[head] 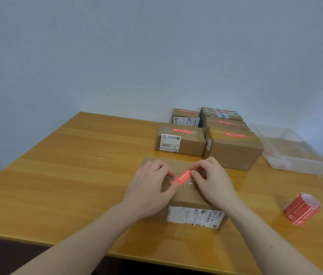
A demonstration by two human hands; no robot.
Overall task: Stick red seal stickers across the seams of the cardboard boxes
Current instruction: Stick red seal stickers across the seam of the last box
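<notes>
Left hand (150,182) and right hand (211,180) each pinching one end of a red sticker (180,177) on top of the near box (184,195). Sticker roll (301,209) right of box. Sealed boxes (206,135) behind, on table (77,165).

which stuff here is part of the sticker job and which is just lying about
Job: red sticker pinched by left hand and right hand, near box, sticker roll, sealed boxes.
Lying about: clear plastic bin.
</notes>
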